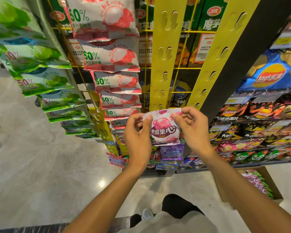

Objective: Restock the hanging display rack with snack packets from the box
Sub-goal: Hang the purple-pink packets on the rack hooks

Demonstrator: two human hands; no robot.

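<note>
Both hands hold one pink-and-white lychee snack packet [164, 127] by its top corners. My left hand [138, 137] pinches the upper left corner and my right hand [191, 130] pinches the upper right. The packet sits just below the bottom hooks of an empty yellow hanging strip [165, 52]. A second empty yellow strip [213, 64] hangs to the right. Left of them a strip carries several red lychee packets [114, 58]. Further left hang several green packets [40, 81]. The cardboard box [267, 184] with more packets stands on the floor at lower right.
Shelves of crisp bags [267, 76] fill the right side behind a dark upright post [242, 56]. Small purple and blue packets [171, 153] hang low under my hands. A polished grey floor [40, 165] spreads to the left. My shoe [147, 214] shows below.
</note>
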